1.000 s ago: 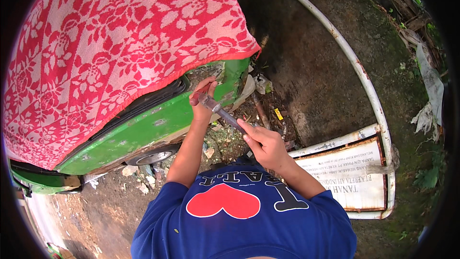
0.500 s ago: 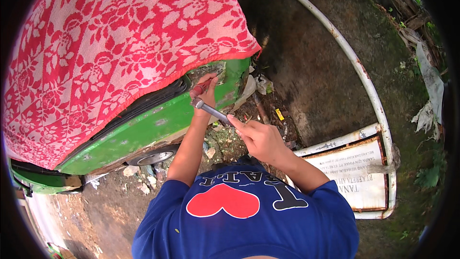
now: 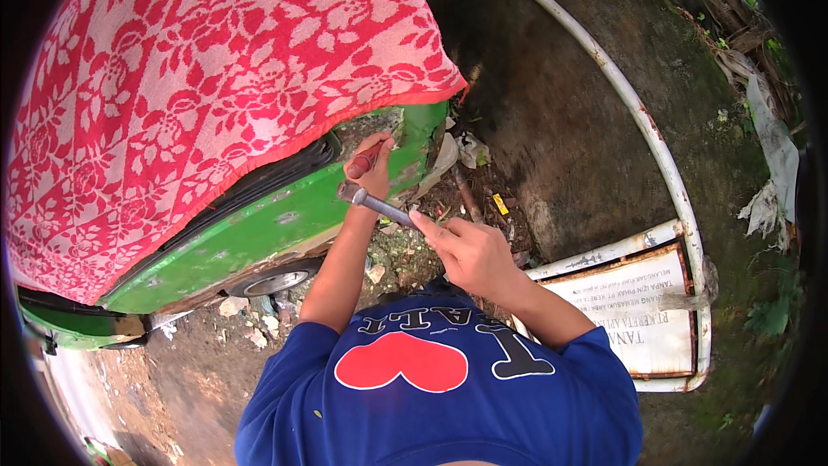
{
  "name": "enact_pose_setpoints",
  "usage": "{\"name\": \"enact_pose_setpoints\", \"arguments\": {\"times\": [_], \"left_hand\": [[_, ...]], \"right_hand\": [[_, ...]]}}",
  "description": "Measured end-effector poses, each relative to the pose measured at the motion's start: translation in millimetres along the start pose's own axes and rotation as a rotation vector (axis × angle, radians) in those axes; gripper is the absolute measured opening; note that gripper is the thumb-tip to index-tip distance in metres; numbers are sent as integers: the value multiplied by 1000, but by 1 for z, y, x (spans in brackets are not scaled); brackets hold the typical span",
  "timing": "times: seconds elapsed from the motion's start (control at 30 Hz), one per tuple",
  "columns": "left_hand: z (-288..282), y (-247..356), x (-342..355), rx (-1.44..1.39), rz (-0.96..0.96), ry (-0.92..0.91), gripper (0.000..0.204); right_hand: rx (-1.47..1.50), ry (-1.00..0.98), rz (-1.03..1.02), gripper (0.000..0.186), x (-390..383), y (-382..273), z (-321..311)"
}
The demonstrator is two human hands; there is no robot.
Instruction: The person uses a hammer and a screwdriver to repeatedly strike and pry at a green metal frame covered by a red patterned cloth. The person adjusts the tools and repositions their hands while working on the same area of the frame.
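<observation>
My left hand [image 3: 378,174] is wrapped round a tool with a red handle [image 3: 363,160], held at the patchy corner of a green car [image 3: 285,217]. The tool's working end is hidden, so I cannot tell its exact kind. In my right hand [image 3: 474,252] is a hammer [image 3: 385,209] with a grey metal handle. My fingers grip it near the handle's end, the index finger laid along it. The hammer's head is close to the butt of the red handle; whether they touch I cannot tell.
A red and pale pink floral cloth [image 3: 233,78] drapes over the car's top. Below the body shows a wheel [image 3: 274,281], with broken stones [image 3: 259,319] around it. To the right, a curved white pipe frame [image 3: 634,103] holds a white sign [image 3: 634,311] with rusty edges.
The hammer's head has shifted slightly down and to the left, a little away from the butt of the red handle. My left hand and its tool have barely moved.
</observation>
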State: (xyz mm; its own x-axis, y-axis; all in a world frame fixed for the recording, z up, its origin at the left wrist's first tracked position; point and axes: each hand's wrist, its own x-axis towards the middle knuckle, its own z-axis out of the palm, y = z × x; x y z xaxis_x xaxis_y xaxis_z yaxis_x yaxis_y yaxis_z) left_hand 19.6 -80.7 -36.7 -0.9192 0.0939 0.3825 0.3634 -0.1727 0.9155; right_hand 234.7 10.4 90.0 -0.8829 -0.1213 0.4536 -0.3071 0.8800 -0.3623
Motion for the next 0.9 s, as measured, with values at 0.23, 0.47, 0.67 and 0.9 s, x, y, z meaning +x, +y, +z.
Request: {"name": "enact_pose_setpoints", "arguments": {"times": [0.23,0.47,0.67,0.9], "left_hand": [[0,-2,-6,5,29,-12,15],[5,-5,-5,-17,60,14,14],[3,-4,-7,-15,37,2,18],[5,2,-8,11,8,-1,19]], "right_hand": [[26,91,-129,58,-7,-12,-1],[-109,109,-204,46,-12,-3,0],[57,97,-32,30,-13,3,12],[255,-2,35,28,-16,-3,11]]}}
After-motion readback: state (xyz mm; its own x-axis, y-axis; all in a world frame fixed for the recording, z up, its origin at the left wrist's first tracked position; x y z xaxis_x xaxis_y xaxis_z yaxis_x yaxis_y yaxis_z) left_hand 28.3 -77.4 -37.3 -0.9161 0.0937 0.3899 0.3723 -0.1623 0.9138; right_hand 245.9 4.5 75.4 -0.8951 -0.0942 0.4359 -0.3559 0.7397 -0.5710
